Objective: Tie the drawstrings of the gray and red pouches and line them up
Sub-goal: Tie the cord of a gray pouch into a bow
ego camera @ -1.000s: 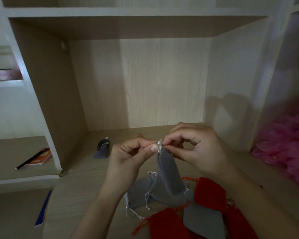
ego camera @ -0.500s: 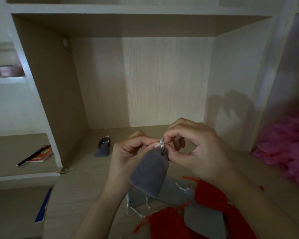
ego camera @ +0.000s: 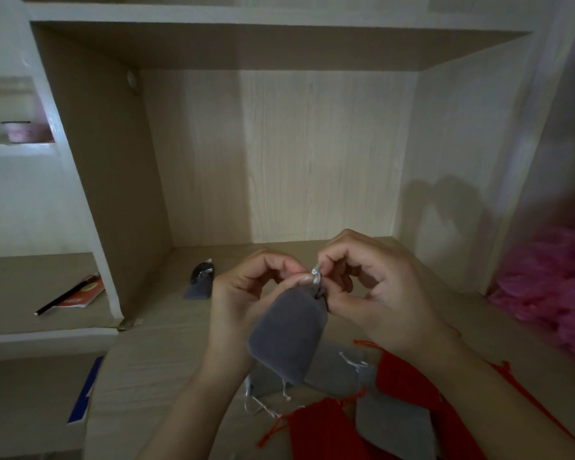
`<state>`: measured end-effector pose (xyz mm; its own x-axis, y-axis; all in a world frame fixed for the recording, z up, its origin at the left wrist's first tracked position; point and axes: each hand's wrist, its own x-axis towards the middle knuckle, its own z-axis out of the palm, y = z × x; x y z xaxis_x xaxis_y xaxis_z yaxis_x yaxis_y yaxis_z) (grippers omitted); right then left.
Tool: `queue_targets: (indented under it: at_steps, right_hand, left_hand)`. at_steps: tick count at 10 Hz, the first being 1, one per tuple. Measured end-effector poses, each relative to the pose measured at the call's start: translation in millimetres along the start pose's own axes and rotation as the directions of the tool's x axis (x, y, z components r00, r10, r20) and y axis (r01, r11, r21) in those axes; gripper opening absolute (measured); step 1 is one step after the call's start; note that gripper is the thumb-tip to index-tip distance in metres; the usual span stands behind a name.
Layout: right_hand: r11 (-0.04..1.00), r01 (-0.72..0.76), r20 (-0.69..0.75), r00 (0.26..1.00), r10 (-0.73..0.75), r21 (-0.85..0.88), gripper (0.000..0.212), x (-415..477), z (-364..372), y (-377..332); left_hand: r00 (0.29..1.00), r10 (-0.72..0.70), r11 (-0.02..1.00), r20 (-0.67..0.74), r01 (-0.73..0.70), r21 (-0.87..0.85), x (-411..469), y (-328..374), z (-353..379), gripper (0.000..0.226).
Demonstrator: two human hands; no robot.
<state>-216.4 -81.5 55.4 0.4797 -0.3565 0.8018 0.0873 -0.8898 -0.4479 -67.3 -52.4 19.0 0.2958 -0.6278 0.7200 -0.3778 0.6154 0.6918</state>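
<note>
A gray velvet pouch [ego camera: 287, 336] hangs in the air above the desk, held by its gathered neck. My left hand [ego camera: 246, 293] pinches the neck and the white drawstring [ego camera: 316, 275] from the left. My right hand [ego camera: 375, 293] pinches the same drawstring from the right, fingertips touching the left hand's. Below lie loose pouches: gray ones [ego camera: 392, 423] and red ones [ego camera: 322, 429] in a heap at the near edge, with red cords trailing. One tied gray pouch [ego camera: 200, 284] lies apart at the back left of the desk.
The wooden desk [ego camera: 166, 360] sits inside a shelf alcove with side walls left and right. A pencil and a red booklet [ego camera: 77, 293] lie on the lower left shelf. A pink fluffy mass [ego camera: 551, 287] fills the right side. A blue item [ego camera: 83, 393] sits at the desk's left edge.
The held gray pouch has swung up off the heap and turned its flat side toward me. Both hands stay pinched at its neck, working the string.
</note>
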Motion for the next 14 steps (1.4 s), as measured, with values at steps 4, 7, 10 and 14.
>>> queue_targets:
  at_steps: [4,7,10,14]
  right_hand:
    - [0.904,-0.326,0.127,0.945,0.302,0.275,0.013,-3,2,10]
    - [0.914,-0.322,0.102,0.947,0.306,0.246,0.011,-4,1,10]
    - [0.983,-0.175,0.038,0.984,0.174,0.049,0.009,-2,0,6]
    - [0.990,-0.140,0.076,0.987,0.139,0.019,0.011,0,-11,0]
  left_hand:
    - [0.882,0.413,0.840,0.226,-0.465,0.279,2,16,-19,0.008]
    - [0.883,0.388,0.835,0.263,-0.458,0.306,1,14,-18,0.003]
    - [0.920,0.284,0.900,0.268,-0.353,0.257,0,13,-17,0.013]
    - [0.921,0.207,0.971,0.330,-0.234,0.042,-5,22,-18,0.012]
